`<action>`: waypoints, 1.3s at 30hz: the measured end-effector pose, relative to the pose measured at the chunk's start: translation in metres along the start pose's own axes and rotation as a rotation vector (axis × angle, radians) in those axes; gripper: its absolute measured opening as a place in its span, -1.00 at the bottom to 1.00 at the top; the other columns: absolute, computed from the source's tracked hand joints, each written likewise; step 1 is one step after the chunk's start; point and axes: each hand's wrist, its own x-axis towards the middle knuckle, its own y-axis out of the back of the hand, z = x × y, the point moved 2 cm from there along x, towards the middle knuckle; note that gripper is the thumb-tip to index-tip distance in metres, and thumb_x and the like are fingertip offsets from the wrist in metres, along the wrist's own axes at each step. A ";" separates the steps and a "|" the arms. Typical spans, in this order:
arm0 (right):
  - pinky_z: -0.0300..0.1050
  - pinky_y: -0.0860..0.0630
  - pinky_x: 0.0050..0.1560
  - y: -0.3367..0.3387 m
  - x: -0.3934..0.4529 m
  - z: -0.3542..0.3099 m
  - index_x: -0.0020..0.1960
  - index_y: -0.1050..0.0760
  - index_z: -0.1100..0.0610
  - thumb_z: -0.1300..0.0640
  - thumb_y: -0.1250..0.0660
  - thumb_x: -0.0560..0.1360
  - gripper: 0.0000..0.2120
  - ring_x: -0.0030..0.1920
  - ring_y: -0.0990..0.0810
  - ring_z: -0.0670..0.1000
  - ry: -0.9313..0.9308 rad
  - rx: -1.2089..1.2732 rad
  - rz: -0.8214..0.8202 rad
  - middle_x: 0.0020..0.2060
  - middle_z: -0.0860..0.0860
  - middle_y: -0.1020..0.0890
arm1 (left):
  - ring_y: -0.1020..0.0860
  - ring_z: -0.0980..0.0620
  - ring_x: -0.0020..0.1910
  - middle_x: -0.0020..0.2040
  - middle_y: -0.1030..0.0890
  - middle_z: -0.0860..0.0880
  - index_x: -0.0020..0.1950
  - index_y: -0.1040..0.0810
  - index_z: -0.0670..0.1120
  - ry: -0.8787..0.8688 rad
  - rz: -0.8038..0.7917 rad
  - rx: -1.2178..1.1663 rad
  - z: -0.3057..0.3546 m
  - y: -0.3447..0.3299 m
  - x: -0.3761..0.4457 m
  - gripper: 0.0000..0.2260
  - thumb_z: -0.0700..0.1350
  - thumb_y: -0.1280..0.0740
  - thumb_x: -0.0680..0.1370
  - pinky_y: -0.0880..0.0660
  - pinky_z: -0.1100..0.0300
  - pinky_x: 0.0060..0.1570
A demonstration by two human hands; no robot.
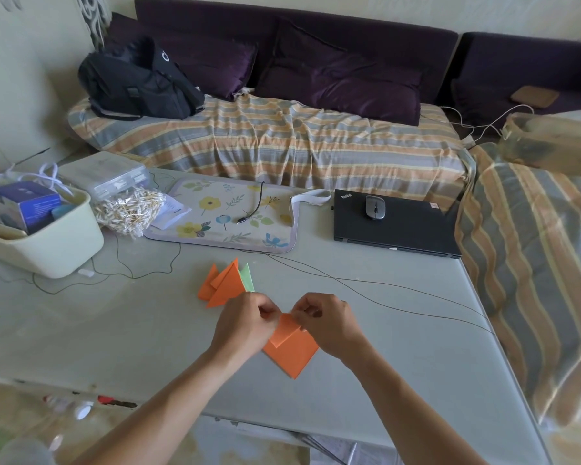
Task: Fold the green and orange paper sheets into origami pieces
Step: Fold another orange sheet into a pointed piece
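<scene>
Both hands (249, 325) (326, 322) pinch the orange sheet (291, 349).

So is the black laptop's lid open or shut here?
Shut. The laptop lies flat on the table, lid down, with a grey mouse resting on it.

Left hand (245, 325) and right hand (326, 322) meet, fingers curled in a pinching grip.
</scene>
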 end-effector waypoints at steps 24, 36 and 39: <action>-0.41 -0.33 -0.44 0.005 0.004 0.004 -0.18 -0.62 0.11 0.20 -0.34 0.52 -0.87 -0.37 -0.51 -0.11 -0.099 0.043 0.079 -0.35 -0.05 -0.64 | -0.59 0.33 -0.24 -0.26 -0.67 0.17 -0.14 -0.71 -0.02 0.105 0.099 -0.126 -0.012 0.003 0.004 -0.96 -0.13 -0.53 0.48 -0.40 0.49 -0.31; -0.08 -0.47 -0.17 -0.003 0.004 0.008 -0.21 -0.65 0.21 0.14 -0.38 0.51 -0.81 -0.31 -0.58 -0.02 -0.294 0.392 0.023 -0.35 0.05 -0.69 | -0.69 -0.01 -0.30 -0.15 -0.71 -0.16 -0.05 -0.65 -0.22 0.411 -0.046 -0.685 -0.012 -0.005 0.000 -0.94 -0.30 -0.49 0.50 -0.56 0.31 -0.37; -0.20 -0.45 -0.25 -0.003 0.003 0.006 -0.16 -0.66 0.23 0.14 -0.38 0.51 -0.83 -0.32 -0.61 -0.06 -0.289 0.292 -0.056 -0.30 0.05 -0.71 | -0.67 0.03 -0.36 -0.20 -0.70 -0.15 -0.06 -0.64 -0.25 0.418 0.040 -0.646 -0.020 -0.002 0.002 -0.91 -0.31 -0.51 0.48 -0.50 0.35 -0.42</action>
